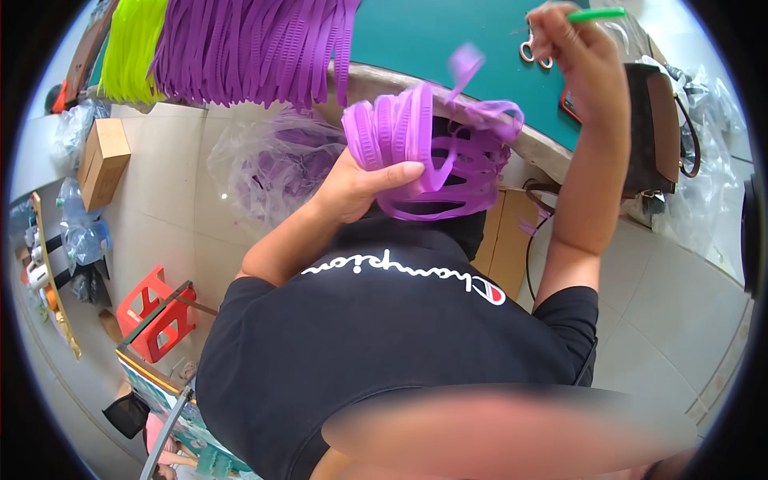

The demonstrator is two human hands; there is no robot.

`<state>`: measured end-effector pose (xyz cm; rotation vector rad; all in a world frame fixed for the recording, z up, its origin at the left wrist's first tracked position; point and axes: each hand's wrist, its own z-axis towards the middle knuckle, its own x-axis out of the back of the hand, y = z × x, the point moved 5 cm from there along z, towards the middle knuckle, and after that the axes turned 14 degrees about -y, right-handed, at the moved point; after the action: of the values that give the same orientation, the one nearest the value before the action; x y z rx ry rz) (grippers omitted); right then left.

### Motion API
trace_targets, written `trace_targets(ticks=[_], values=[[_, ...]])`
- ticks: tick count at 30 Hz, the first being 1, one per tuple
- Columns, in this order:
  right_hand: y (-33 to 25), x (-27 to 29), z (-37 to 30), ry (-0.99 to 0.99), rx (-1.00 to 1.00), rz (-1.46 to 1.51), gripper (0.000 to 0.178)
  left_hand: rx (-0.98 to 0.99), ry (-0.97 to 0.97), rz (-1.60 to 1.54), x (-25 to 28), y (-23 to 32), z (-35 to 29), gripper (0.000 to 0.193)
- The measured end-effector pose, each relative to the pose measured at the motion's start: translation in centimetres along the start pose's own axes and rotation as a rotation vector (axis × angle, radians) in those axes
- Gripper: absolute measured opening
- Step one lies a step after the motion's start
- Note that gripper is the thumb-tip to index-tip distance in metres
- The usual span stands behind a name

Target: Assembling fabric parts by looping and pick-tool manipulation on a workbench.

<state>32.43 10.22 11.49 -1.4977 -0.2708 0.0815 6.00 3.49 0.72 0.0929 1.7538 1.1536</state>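
Note:
My left hand (364, 188) grips a thick bundle of purple ribbed plastic straps (432, 152), folded into loops in front of my chest. My right hand (572, 52) is raised at the upper right, over the green table (448, 40), and pinches a thin green strip (596, 14) between its fingers. More purple straps (256, 48) hang in a row over the table's edge at the upper left, with yellow-green straps (132, 48) beside them.
Pink-handled scissors (532, 50) lie on the table by my right hand. A clear plastic bag of purple straps (272, 164) sits on the tiled floor. A brown bag (660, 132) stands at the right, a cardboard box (104, 160) and a red stool (156, 316) at the left.

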Motion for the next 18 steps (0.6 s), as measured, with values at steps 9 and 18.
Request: trace_targets(ticks=[9,18], values=[[0.6,-14.4,-8.3,0.096,0.64,-0.783,0.016,-0.268,0.197,0.004,-1.4,0.9,2.2,0.006],[2.4,-14.4,-8.2,0.198,0.63,-0.854,0.015,-0.336,0.253,0.15,-0.8,0.0,2.5,0.003]])
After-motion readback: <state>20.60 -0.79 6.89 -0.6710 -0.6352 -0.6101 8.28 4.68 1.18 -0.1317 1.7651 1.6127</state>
